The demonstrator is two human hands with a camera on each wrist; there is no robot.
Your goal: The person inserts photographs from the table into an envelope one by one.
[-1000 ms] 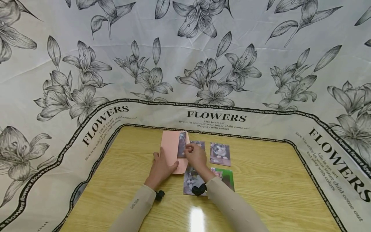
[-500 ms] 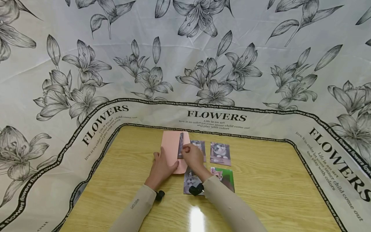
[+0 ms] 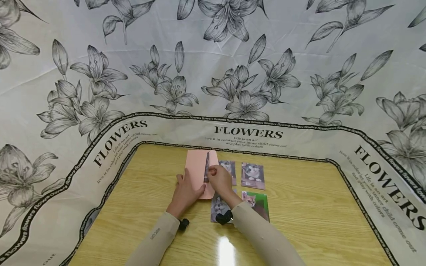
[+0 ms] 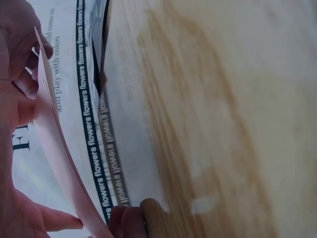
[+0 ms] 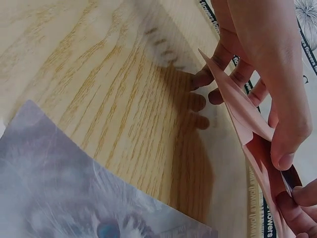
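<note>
A pink envelope [image 3: 195,164] is held up in my left hand [image 3: 183,192], the thumb on its near face and fingers behind it. My right hand [image 3: 222,181] pinches the edge of a cat photo card [image 3: 206,168] that sits partly inside the envelope's opening on its right side. Only a narrow dark strip of the card shows. In the right wrist view the envelope [image 5: 237,109] is seen edge-on, and its opening gapes around the card beside the right fingertips [image 5: 292,208]. The left wrist view shows the envelope [image 4: 59,148] bowed slightly.
Several cat photo cards lie to the right of the envelope: one at the back right [image 3: 253,176], one with a green background [image 3: 261,203], others partly behind the right arm. The wooden table [image 3: 309,207] is ringed by a flower-print cloth [image 3: 186,131].
My right hand has moved left, and the photo card has slid further into the envelope, so a thinner strip shows. My left hand and the envelope have barely moved.
</note>
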